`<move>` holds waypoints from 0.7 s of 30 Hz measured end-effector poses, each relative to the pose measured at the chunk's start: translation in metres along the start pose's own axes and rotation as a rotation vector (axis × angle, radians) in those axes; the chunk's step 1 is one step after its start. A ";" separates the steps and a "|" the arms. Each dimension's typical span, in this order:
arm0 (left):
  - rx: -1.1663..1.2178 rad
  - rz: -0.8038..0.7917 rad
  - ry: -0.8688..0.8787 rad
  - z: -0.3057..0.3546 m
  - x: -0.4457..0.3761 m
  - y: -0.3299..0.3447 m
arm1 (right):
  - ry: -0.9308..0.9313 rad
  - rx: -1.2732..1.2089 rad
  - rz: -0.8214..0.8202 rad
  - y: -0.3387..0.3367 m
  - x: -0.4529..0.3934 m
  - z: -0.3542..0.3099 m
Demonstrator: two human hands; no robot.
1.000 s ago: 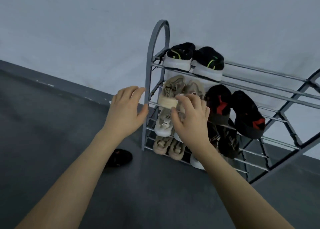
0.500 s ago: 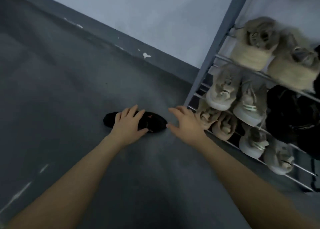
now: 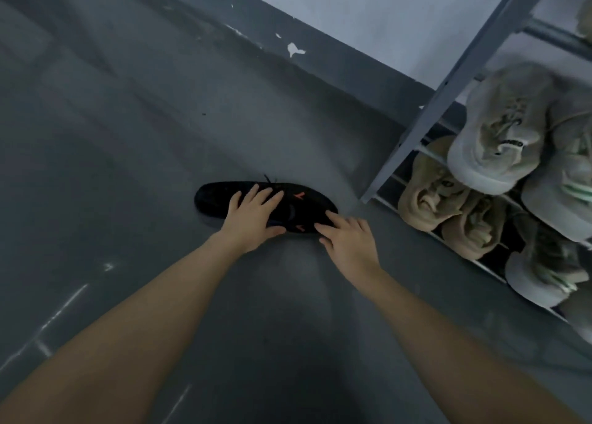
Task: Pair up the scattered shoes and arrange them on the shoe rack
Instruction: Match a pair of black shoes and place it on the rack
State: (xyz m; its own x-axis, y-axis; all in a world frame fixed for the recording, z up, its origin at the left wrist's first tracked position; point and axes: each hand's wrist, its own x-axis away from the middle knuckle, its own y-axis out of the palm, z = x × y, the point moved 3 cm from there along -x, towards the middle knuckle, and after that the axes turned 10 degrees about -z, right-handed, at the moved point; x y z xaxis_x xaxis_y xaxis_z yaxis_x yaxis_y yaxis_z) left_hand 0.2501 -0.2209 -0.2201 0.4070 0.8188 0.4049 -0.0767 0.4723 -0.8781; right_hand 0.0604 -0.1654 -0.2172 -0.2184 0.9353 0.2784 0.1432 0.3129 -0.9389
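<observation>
Head view: a black shoe [image 3: 221,199] with small orange marks lies on the grey floor [image 3: 128,119] at the centre of the frame, its long axis running left to right, tilted slightly down to the right. Which end is the toe cannot be told. The left hand [image 3: 253,220], fingers spread, rests flat across its middle. The right hand [image 3: 349,242], fingers loosely spread, touches its right end. The shoe rack [image 3: 448,103], filled with beige and grey sneakers [image 3: 499,135], stands at the right of the frame.

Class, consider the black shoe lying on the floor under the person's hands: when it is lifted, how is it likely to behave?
The black shoe looks low and soft-topped, so it probably flexes somewhat. It seems light for its size; the left hand spans its middle. Its loose lace end may dangle. It lies flat, so rolling seems unlikely.
</observation>
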 end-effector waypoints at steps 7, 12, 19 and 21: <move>-0.026 0.270 0.074 0.015 0.017 0.014 | 0.057 -0.084 0.200 -0.002 -0.006 -0.005; -0.011 0.382 0.111 0.034 0.039 0.015 | -0.050 -0.072 0.303 -0.006 0.017 0.003; -0.021 0.501 0.290 0.100 0.086 0.033 | 0.008 -0.166 0.292 -0.007 0.104 0.034; 0.006 0.523 0.357 0.126 0.100 0.037 | 0.095 -0.208 0.330 -0.005 0.141 0.044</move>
State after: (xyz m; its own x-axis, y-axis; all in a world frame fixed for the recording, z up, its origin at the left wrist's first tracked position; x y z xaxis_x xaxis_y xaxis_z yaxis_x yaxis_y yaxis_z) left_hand 0.1733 -0.0808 -0.1798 0.5928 0.7830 -0.1882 -0.3522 0.0419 -0.9350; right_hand -0.0134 -0.0419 -0.1819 -0.0396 0.9992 -0.0046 0.3849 0.0110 -0.9229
